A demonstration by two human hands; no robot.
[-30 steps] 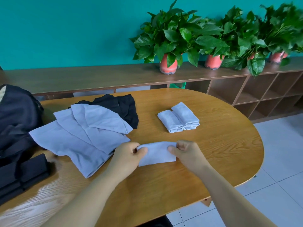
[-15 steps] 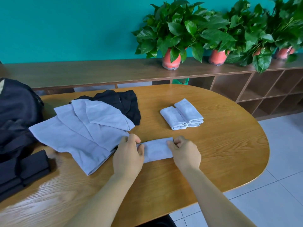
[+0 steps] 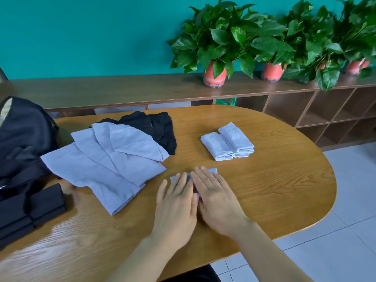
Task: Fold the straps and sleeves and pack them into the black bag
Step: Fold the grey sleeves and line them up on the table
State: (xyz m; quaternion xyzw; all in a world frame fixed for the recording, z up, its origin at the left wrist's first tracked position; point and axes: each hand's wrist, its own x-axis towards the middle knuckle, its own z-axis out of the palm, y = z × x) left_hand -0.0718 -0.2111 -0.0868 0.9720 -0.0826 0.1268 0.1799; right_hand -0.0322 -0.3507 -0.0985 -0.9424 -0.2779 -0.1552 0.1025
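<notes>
Grey sleeve (image 3: 213, 170) flat, mostly covered. Folded pair (image 3: 227, 142) touching, just beyond. Unfolded grey pile (image 3: 105, 159) left. Black bag (image 3: 22, 135) far left.

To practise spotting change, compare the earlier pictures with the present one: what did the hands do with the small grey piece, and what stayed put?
The left hand and right hand let go of their pinches on the ends of the small grey piece and now press flat on it, fingers straight, nearly covering it. The folded grey pair, unfolded grey pile and black bag stayed put.
</notes>
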